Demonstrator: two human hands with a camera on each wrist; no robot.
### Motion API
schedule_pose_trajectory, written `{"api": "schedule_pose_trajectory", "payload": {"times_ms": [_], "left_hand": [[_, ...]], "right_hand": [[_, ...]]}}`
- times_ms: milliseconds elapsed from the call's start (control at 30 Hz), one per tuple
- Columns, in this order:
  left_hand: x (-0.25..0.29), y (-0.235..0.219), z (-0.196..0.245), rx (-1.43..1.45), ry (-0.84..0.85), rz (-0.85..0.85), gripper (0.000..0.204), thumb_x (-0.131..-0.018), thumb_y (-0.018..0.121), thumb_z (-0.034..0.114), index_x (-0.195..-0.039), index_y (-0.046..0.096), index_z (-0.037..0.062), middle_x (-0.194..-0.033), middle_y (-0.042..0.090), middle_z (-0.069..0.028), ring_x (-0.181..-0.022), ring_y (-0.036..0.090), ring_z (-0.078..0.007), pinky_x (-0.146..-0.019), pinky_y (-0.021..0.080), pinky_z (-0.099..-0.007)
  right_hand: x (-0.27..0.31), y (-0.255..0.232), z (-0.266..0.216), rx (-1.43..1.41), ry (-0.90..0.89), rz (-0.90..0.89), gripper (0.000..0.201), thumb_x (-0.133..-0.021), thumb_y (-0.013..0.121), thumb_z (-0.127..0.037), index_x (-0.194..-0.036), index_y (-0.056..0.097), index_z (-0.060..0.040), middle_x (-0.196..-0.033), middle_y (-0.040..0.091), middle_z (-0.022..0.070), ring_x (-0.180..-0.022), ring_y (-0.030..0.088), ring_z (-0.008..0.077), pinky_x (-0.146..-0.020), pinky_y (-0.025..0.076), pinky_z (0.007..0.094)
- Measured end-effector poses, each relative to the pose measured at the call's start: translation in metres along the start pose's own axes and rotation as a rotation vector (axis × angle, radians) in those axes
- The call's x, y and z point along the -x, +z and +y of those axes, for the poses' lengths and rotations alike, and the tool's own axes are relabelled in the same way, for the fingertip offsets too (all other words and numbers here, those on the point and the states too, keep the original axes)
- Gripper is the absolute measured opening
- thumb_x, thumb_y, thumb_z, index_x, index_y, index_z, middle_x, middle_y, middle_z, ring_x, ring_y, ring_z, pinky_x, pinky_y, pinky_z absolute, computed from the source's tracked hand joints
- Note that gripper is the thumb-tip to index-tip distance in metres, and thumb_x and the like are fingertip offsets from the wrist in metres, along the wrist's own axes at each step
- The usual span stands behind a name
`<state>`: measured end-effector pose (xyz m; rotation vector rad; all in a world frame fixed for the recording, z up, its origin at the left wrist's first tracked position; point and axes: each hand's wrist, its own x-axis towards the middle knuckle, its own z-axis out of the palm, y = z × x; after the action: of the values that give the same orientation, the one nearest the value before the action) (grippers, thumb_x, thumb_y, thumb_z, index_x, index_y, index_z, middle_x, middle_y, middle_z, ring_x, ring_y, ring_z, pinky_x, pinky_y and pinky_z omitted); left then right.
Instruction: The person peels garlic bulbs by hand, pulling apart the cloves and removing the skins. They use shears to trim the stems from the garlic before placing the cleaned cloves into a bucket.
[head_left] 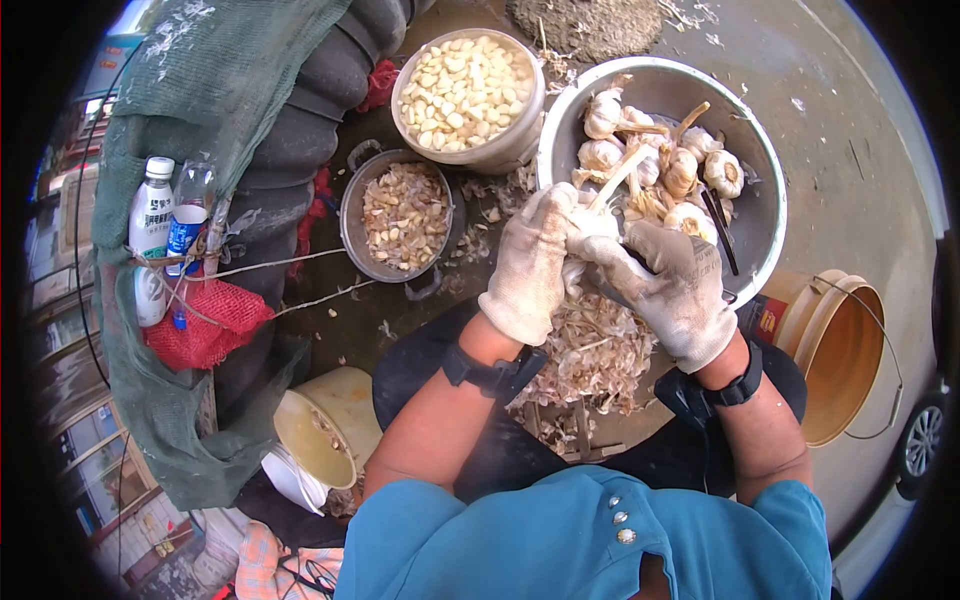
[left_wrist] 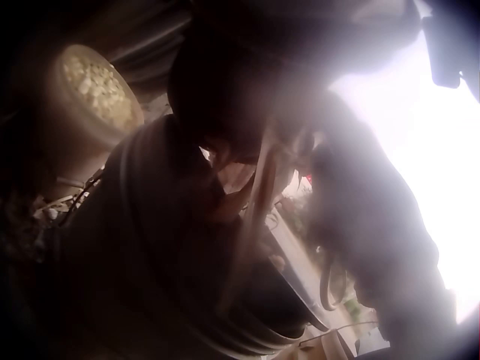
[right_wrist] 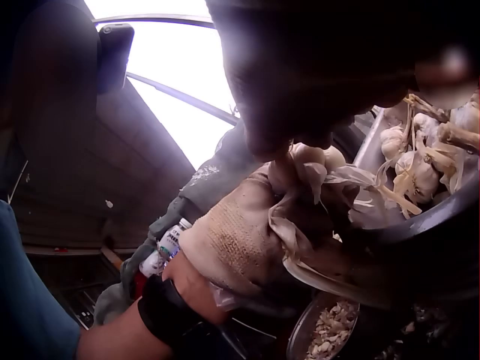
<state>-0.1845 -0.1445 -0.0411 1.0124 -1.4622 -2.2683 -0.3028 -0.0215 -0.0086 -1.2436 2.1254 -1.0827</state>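
The left hand point(head_left: 528, 265) and right hand point(head_left: 675, 295), fingers curled, both pinch one garlic bulb point(head_left: 595, 222) at the near edge of the bowl point(head_left: 760, 215); best to steady it with one, pry gently with the other's thumb so nothing bruises, working above the peelings point(head_left: 600, 350)

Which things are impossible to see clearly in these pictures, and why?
Head view: underside of the garlic bulb, covered by the left hand and right hand.
Head view: small print on the white-capped bottle, too small.
Head view: most of the car, cut off by the border.
Left-wrist view: the peeled cloves, too blurred to count.
Right-wrist view: detail of the right hand, in shadow.
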Motion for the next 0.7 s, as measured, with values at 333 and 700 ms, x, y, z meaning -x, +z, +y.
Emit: {"api": "schedule_pose_trajectory", "payload": {"times_ms": [333,700], "left_hand": [[0.003,0.006,0.014,0.030,-0.142,0.033,0.052,-0.102,0.038,0.046,-0.117,0.057,-0.0003,-0.094,0.070,-0.0085,-0.086,0.066,-0.0146,-0.076,0.053,-0.0267],[-0.006,0.001,-0.006,-0.010,0.129,0.111,0.048,-0.104,0.038,0.042,-0.115,0.059,-0.0003,-0.084,0.066,-0.0036,-0.075,0.061,-0.0111,-0.071,0.051,-0.0253]], "right_hand": [[0.000,0.001,0.000,0.236,-0.173,0.089,0.023,-0.083,0.069,-0.034,-0.079,0.065,-0.0124,-0.065,0.060,0.0112,-0.063,0.064,0.0309,-0.055,0.048,0.0389],[0.001,0.004,-0.001,0.276,-0.104,-0.121,0.041,-0.090,0.058,-0.050,-0.073,0.066,-0.0132,-0.060,0.060,0.0107,-0.059,0.062,0.0307,-0.054,0.046,0.0404]]}}
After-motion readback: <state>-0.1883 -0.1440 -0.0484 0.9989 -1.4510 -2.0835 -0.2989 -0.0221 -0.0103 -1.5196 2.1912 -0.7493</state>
